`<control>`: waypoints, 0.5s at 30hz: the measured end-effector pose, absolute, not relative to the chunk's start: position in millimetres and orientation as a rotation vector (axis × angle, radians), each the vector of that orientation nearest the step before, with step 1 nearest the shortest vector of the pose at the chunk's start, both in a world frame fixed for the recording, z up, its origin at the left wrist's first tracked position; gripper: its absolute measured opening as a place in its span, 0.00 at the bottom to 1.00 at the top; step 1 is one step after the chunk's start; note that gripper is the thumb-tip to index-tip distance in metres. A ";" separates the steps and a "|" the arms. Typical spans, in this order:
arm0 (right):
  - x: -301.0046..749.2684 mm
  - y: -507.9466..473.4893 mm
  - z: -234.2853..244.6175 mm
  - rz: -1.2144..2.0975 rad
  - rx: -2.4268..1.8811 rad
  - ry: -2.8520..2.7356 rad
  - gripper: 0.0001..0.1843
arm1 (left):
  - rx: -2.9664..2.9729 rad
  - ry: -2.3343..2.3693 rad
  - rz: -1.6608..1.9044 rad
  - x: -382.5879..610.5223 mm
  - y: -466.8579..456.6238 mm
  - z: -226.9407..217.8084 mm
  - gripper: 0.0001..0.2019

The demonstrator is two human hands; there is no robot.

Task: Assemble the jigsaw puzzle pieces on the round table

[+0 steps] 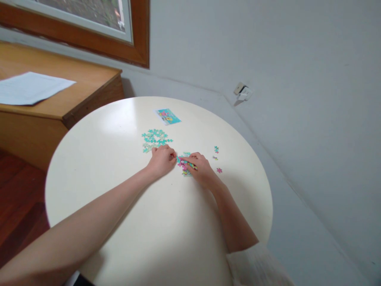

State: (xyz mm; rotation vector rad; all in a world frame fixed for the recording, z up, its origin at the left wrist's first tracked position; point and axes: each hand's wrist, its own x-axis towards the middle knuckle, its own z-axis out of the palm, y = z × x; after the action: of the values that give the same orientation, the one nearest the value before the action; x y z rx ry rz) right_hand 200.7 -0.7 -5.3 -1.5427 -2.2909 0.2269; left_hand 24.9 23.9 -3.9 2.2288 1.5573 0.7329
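My left hand (162, 162) is closed in a pinch at the left edge of a partly joined jigsaw puzzle (183, 163). A small teal puzzle piece (177, 159) shows at its fingertips. From the right, my right hand (203, 169) bends over the same puzzle, its fingers gripping the joined pieces and covering part of them. Pink, yellow and teal show in the uncovered part. Just beyond my left hand lies a spread of loose teal and pale puzzle pieces (155, 137).
A picture card (168, 116) lies toward the far side of the round white table (143, 234). Loose pieces sit right of my hands, including a pink piece (219, 170) and a teal piece (216, 149). Papers (32, 87) rest on a wooden cabinet (89, 87) at left.
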 end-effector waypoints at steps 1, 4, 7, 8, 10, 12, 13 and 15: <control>200.5 -0.8 -5.1 0.224 -1.548 -2.290 0.17 | 2.231 1.558 0.736 24.9 24.1 -4.5 0.08; 199.9 -1.3 -4.6 0.227 -1.542 -2.284 0.18 | 2.232 1.560 0.744 24.9 24.2 -5.7 0.08; 199.4 -1.9 -3.8 0.224 -1.537 -2.285 0.18 | 2.232 1.557 0.735 25.0 24.0 -5.3 0.08; 199.2 -2.1 -3.4 0.222 -1.541 -2.286 0.18 | 2.231 1.558 0.733 25.1 23.8 -5.0 0.08; 198.8 -2.4 -2.8 0.217 -1.552 -2.290 0.18 | 2.229 1.564 0.733 25.3 23.4 -4.3 0.08; 198.6 -2.5 -2.6 0.210 -1.560 -2.293 0.17 | 2.227 1.570 0.737 25.4 23.1 -4.1 0.09; 198.6 -2.4 -2.7 0.206 -1.561 -2.296 0.17 | 2.228 1.572 0.737 25.5 23.1 -4.1 0.09; 198.7 -2.3 -3.1 0.200 -1.557 -2.302 0.18 | 2.230 1.572 0.733 25.4 23.2 -4.3 0.09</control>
State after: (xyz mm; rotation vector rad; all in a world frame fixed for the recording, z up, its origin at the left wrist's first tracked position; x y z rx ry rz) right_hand 198.7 -2.3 -3.1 -1.5572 -2.3015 0.2003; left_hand 25.4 23.2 -4.3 2.2305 1.5722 0.7329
